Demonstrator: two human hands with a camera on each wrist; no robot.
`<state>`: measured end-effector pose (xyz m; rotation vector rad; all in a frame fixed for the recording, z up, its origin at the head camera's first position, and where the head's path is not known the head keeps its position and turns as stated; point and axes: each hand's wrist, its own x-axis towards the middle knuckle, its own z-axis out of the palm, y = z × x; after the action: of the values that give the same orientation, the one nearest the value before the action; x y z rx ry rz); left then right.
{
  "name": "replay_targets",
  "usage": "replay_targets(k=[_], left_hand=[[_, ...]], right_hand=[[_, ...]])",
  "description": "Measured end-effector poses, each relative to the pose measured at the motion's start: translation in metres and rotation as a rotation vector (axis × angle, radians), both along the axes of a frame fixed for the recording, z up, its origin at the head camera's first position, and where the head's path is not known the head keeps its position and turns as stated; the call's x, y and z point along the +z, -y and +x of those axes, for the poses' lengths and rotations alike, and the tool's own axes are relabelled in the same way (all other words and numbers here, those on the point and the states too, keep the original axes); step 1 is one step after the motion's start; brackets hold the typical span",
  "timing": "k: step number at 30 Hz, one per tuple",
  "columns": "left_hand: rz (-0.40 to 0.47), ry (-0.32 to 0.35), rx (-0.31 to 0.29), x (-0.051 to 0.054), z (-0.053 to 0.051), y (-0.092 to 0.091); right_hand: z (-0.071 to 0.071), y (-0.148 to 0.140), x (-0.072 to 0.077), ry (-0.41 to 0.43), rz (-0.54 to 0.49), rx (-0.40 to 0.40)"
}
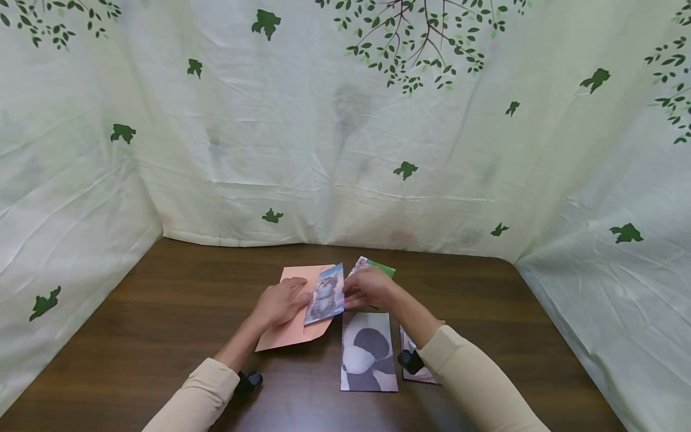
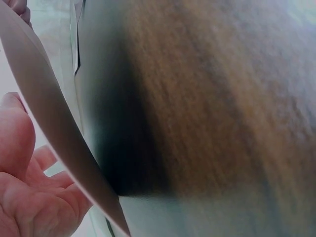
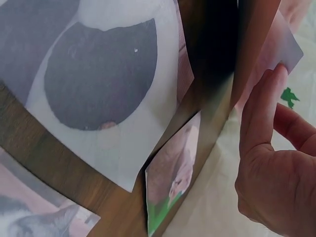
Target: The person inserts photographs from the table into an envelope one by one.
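The left hand (image 1: 282, 301) holds a peach envelope (image 1: 294, 336), which stands tilted up from the table in the left wrist view, beside the hand (image 2: 34, 197). Over the envelope's right part lies a blue-toned picture card (image 1: 326, 294) showing a grey, furry animal. The right hand (image 1: 372, 285) pinches this card at its right edge. In the right wrist view two long fingers of that hand (image 3: 271, 163) lie against the card (image 3: 289, 47), next to the envelope (image 3: 254, 44); the thumb's contact is partly hidden.
A grey-and-white picture (image 1: 369, 354) lies on the brown table (image 1: 162, 324), in front of the right hand. Another picture (image 1: 421, 375) is partly under the right forearm. A pink-and-green picture (image 1: 384, 268) lies behind the right hand. A leaf-patterned white curtain (image 1: 302, 150) surrounds the table's back and sides.
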<state>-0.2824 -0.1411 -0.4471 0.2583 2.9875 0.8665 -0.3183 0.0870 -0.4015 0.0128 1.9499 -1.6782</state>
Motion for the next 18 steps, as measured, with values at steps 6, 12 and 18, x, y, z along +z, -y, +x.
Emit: replay_targets(k=[6,12,18], left_hand=[[-0.007,0.003,-0.009,0.0,0.0,0.0],[-0.007,0.009,-0.005,0.001,-0.001,0.0],[-0.002,0.002,-0.008,0.0,0.0,0.0]], right_hand=[[0.0,0.007,-0.002,0.009,-0.015,-0.002],[-0.001,0.012,-0.004,0.015,-0.011,0.0],[-0.001,0.019,-0.008,0.032,-0.002,0.007]])
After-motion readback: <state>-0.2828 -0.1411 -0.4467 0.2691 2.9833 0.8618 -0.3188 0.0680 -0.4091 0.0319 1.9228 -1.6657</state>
